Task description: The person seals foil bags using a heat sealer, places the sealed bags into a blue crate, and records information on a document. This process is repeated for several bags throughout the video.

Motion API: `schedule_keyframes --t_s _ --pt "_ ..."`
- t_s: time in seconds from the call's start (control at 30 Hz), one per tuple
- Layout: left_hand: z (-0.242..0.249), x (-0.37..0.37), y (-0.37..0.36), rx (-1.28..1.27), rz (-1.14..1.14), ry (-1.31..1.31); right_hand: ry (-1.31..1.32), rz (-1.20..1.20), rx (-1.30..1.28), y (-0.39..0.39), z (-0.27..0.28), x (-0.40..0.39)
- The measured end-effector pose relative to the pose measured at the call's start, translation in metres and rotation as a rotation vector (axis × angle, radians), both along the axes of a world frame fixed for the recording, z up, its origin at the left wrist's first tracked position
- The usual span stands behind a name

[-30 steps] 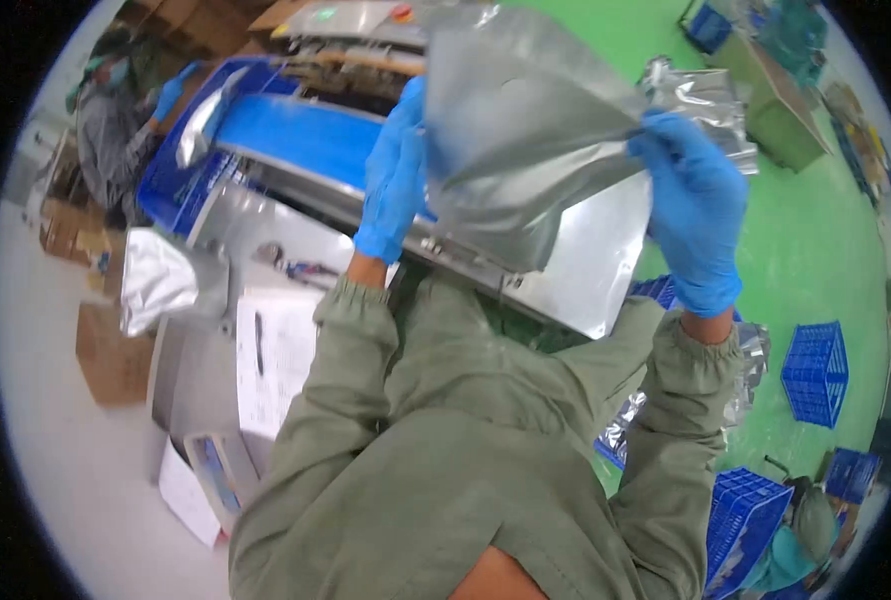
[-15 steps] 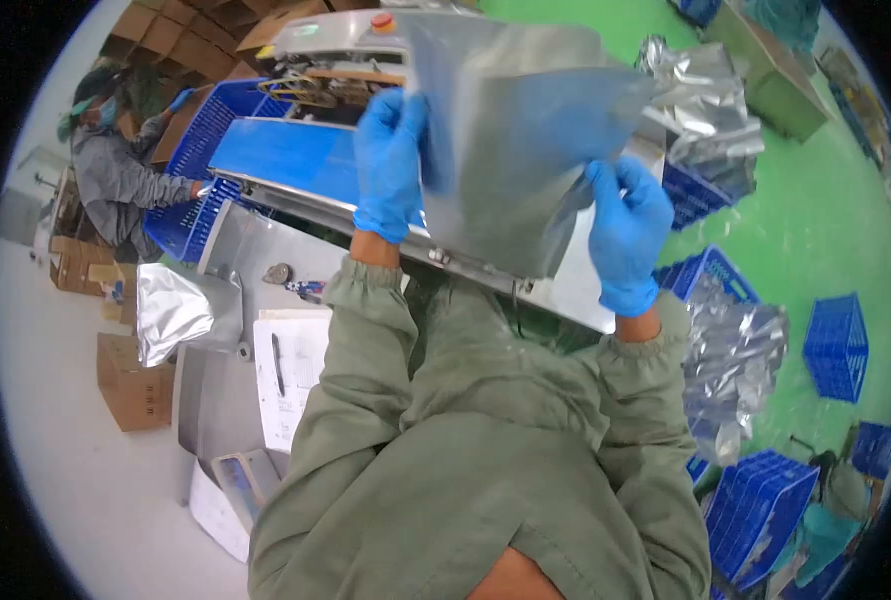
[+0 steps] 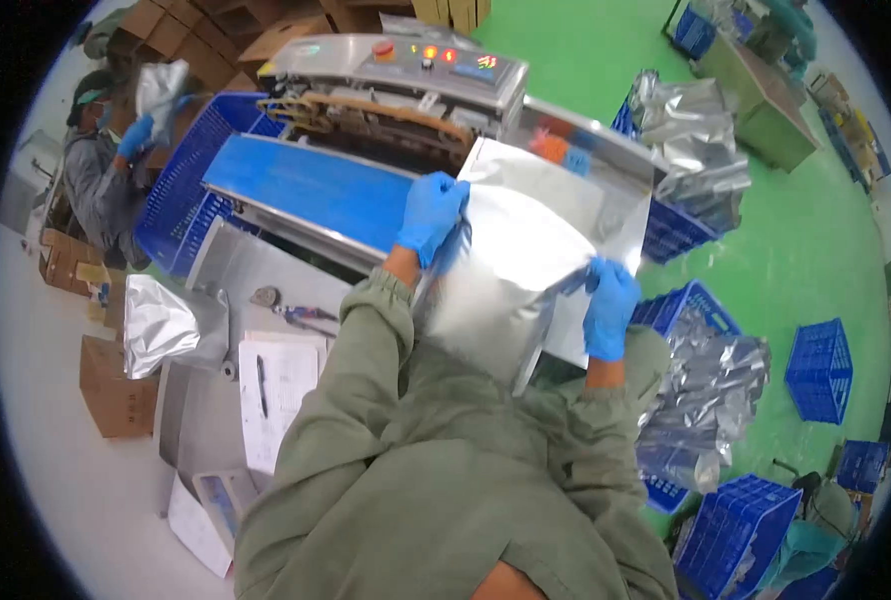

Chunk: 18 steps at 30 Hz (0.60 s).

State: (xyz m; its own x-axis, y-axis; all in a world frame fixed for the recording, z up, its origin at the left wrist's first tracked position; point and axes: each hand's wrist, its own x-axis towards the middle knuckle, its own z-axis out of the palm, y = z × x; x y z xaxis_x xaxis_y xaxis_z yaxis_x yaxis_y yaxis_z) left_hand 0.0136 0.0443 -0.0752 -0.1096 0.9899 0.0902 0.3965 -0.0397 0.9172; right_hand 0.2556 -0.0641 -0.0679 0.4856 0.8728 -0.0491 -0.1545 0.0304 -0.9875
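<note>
A silver foil bag (image 3: 501,275) is stretched between my two blue-gloved hands, tilted over the metal worktop (image 3: 621,215). My left hand (image 3: 432,215) pinches its upper left corner, beside the blue conveyor belt (image 3: 311,190). At the bag's right corner, my right hand (image 3: 611,308) is closed on the edge with thumb and fingers. The lower end of the bag hangs towards my lap. Just beyond it stands a metal machine (image 3: 396,75) with a red button and lit displays.
Foil bags (image 3: 706,400) fill blue crates at right, with another foil pile (image 3: 691,140) farther back. A side table holds papers (image 3: 281,400), a pen and a foil bag (image 3: 171,325). At far left, a co-worker (image 3: 101,180) lifts a foil bag beside a blue crate (image 3: 181,200).
My hands have lowered the bag from upright in front of the machine to the worktop, uncovering the control panel. The co-worker has raised a foil bag.
</note>
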Motion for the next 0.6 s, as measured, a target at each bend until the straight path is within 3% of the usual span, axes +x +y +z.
schedule_keyframes --t_s 0.13,0.37,0.6 --pt "-0.006 -0.015 0.017 -0.09 0.0 0.165 -0.053 0.073 0.024 0.016 -0.012 -0.006" --pt "-0.002 -0.046 0.047 0.005 -0.018 0.127 -0.153 0.219 -0.045 0.052 -0.025 -0.026" --pt "0.0 -0.117 0.061 0.009 -0.026 0.408 -0.137 0.458 -0.109 0.083 -0.026 -0.07"
